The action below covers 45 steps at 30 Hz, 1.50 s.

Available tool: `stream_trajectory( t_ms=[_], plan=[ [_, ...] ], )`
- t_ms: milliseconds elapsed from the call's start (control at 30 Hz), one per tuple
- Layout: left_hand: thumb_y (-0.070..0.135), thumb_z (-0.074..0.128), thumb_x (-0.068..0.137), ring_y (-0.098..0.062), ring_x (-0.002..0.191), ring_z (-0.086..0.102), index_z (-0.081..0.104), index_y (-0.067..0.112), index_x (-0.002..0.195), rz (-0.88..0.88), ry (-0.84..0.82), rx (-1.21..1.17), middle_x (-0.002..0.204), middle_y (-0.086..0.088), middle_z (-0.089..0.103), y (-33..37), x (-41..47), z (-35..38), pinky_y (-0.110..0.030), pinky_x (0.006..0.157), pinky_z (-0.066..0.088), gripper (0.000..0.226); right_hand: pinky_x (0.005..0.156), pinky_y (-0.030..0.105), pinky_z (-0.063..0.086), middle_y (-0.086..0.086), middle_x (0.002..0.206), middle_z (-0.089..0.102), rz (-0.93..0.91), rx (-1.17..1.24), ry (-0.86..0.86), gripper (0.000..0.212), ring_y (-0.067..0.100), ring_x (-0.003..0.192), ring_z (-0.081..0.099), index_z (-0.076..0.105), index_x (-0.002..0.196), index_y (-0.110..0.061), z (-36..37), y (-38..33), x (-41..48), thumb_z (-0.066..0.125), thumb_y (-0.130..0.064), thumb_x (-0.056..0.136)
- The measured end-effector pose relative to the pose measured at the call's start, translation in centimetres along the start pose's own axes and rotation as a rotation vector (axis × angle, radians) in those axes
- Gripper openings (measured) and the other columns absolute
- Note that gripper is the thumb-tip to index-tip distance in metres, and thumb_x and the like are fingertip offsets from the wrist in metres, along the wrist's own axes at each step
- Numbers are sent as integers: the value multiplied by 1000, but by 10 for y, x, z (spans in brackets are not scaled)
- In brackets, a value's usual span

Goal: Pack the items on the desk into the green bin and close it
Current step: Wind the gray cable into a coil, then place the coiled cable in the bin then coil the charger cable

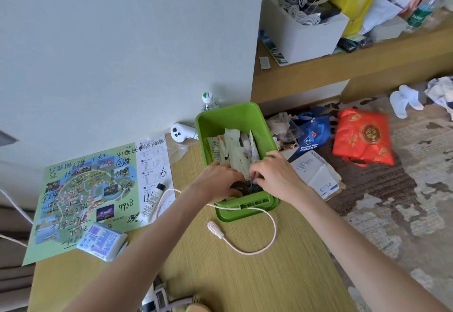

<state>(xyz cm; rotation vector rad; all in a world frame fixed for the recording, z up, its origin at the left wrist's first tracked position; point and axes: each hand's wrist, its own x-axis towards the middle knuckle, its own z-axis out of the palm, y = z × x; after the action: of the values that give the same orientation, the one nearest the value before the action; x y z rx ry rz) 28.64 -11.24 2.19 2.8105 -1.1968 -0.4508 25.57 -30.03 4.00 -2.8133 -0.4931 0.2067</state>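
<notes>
Wood desk holds the green bin, open by the wall. Both hands are inside it. Left hand and right hand press on packets, fingers bent. Pink cable lies just beside.

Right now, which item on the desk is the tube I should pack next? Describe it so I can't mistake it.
Start at the open green plastic bin on the wooden desk, then look left to the big green paper map. On the map's right edge lies a slim white squeeze tube with a black cap. Unlike the pale blue tissue pack below it, it is long and narrow.
</notes>
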Motion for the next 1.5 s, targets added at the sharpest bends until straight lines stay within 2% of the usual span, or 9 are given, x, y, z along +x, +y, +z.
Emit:
stream_trajectory(
  t_ms=[200, 433, 633, 800, 867, 1000, 1233, 1400, 1500],
  plan=[
    [38, 60, 92, -13, 114, 54, 66, 26, 114, -15, 188, -118, 117, 9, 65, -10, -23, -17, -36, 105, 36, 26, 100, 36, 38, -7, 96, 72, -8, 143, 76, 8, 15, 89, 62, 71, 96, -20, 0, -20, -7, 68, -23, 89],
    [20, 63, 92, -13, 92, 59, 70, 19, 103, -281, 582, -377, 100, 7, 66, -27, -111, -8, -30, 75, 46, 13, 86, 31, 47, -3, 100, 63, -150, 211, 342, 16, 14, 92, 58, 66, 100, -12, 16, -82, -31, 68, -7, 85],
    [23, 59, 95, -8, 87, 64, 69, 25, 97, -620, 435, -524, 95, 13, 66, -12, -208, 71, -28, 70, 52, 11, 77, 27, 46, -1, 96, 60, -252, 248, 331, 17, 15, 87, 56, 65, 94, -10, 63, -130, -55, 65, 2, 82],
    [17, 63, 92, -17, 108, 59, 72, 18, 101, -751, 328, -475, 110, 6, 66, 19, -268, 131, -28, 81, 38, 12, 70, 34, 51, -7, 97, 58, -219, 323, -23, 12, 14, 88, 58, 60, 96, -19, 121, -146, -87, 66, -27, 89],
    [16, 66, 90, -16, 105, 59, 71, 19, 102, -759, 370, -436, 112, 6, 65, 31, -281, 141, -23, 79, 30, 13, 68, 31, 49, -8, 97, 57, -191, 380, -195, 24, 13, 88, 58, 56, 96, -22, 141, -152, -100, 66, -42, 87],
    [29, 66, 89, -4, 83, 58, 64, 27, 107, -796, 434, -558, 108, 14, 55, 53, -296, 153, -19, 59, 40, 18, 76, 33, 48, -7, 105, 52, -148, 402, -477, 43, 13, 92, 52, 45, 101, -25, 167, -168, -124, 72, -48, 77],
    [51, 63, 84, -12, 103, 46, 45, 31, 138, -692, 239, -419, 118, 6, 50, 65, -291, 157, -25, 72, 45, 61, 63, 24, 40, -6, 99, 52, -160, 285, -286, 16, 12, 83, 49, 47, 105, -17, 168, -167, -133, 55, -23, 93],
    [47, 65, 85, -15, 114, 42, 43, 29, 137, -693, 126, -277, 124, 6, 47, 64, -272, 157, -29, 94, 43, 59, 74, 30, 51, -1, 105, 56, -17, 259, -277, 11, 17, 89, 58, 51, 103, -12, 155, -156, -128, 54, -15, 93],
    [43, 69, 83, -16, 109, 48, 50, 20, 126, -671, 180, -255, 119, 4, 53, 61, -264, 157, -29, 94, 42, 52, 73, 29, 48, -1, 102, 49, -50, 227, -181, 6, 15, 85, 52, 50, 99, -11, 153, -156, -130, 51, -14, 93]
  ],
)
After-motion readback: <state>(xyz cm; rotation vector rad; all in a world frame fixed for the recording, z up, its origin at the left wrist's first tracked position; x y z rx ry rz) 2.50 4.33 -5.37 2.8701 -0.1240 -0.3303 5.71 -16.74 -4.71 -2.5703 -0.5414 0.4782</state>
